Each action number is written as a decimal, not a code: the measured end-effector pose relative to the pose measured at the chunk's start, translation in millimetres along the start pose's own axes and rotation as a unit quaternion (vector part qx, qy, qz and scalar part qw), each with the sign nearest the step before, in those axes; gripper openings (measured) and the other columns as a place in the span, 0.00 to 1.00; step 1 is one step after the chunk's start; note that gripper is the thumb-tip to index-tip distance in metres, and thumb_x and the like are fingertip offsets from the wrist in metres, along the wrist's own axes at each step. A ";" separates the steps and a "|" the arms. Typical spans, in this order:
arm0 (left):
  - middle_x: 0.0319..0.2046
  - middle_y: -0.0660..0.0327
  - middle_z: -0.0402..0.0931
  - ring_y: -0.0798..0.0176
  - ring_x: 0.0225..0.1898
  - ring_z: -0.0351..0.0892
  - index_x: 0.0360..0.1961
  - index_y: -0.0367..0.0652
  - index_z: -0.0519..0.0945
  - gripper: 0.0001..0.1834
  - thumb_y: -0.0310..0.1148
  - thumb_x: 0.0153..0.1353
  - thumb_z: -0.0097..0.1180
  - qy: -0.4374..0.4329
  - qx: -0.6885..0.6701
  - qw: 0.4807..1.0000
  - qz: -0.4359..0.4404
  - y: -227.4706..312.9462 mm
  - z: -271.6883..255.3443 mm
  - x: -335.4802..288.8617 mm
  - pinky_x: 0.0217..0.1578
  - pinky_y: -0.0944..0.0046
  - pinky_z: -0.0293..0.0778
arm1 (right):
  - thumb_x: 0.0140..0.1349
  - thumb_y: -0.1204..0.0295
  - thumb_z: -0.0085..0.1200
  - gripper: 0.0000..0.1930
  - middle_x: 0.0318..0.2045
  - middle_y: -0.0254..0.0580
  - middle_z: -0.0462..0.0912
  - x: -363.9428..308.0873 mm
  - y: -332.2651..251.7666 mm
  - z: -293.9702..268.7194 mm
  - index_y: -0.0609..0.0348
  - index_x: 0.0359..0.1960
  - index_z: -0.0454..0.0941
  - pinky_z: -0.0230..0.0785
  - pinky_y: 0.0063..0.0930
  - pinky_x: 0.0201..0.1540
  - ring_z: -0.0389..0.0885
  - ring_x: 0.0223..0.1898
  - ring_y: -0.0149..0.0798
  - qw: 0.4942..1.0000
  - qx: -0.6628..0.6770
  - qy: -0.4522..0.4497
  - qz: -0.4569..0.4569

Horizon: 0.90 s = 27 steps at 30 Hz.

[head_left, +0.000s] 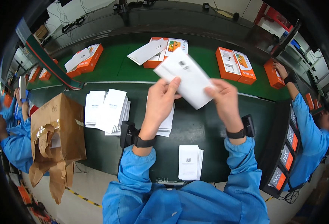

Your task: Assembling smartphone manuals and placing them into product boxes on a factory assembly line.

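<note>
White packet [188,80], pinched by left fingers [174,85] and right fingers [213,92], hovers over worktable [209,128] between green belt [116,67] and floor [95,186].

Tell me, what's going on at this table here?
A person in blue sleeves holds a flat white packet in both hands, the left hand on one side and the right hand, slightly blurred, on the other. White leaflets lie stacked on the dark table, with a smaller pile nearer the body. Orange boxes sit on the green surface beyond. At right, a co-worker's hand touches another box.
</note>
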State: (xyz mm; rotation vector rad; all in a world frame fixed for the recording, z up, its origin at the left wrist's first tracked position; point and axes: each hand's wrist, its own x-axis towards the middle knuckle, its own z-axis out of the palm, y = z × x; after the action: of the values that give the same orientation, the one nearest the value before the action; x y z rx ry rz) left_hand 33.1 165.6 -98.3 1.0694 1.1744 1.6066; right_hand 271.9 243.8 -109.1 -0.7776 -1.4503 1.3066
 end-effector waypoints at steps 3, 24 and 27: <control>0.48 0.48 0.95 0.52 0.52 0.95 0.61 0.30 0.85 0.20 0.38 0.81 0.67 0.042 0.210 0.973 0.087 -0.8 -14.8 -5.3 0.57 0.54 0.89 | 0.73 0.78 0.71 0.13 0.51 0.49 0.96 59.8 -8.6 -58.7 0.68 0.57 0.92 0.86 0.32 0.55 0.94 0.47 0.37 0.913 -0.234 0.253 -0.217; 0.42 0.47 0.82 0.44 0.41 0.86 0.56 0.28 0.83 0.42 0.51 0.54 0.90 0.149 0.525 0.837 0.035 -20.9 -51.2 -42.8 0.43 0.49 0.82 | 0.81 0.47 0.57 0.27 0.44 0.58 0.93 186.5 75.3 -142.9 0.63 0.48 0.93 0.87 0.59 0.52 0.94 0.48 0.62 0.645 -0.741 0.187 0.014; 0.29 0.53 0.83 0.47 0.30 0.86 0.48 0.33 0.84 0.34 0.48 0.55 0.90 0.133 0.506 0.852 0.006 -20.2 -62.7 -47.7 0.34 0.50 0.81 | 0.81 0.46 0.56 0.28 0.47 0.61 0.94 201.8 63.4 -84.1 0.61 0.54 0.91 0.87 0.58 0.55 0.95 0.51 0.64 0.671 -0.708 0.210 -0.062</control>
State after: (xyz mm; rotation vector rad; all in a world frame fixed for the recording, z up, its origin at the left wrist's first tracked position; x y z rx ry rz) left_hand -10.7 109.1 -137.0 1.4886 2.3318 1.1062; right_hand 281.0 470.6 -126.5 -1.7400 -1.8895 -0.4335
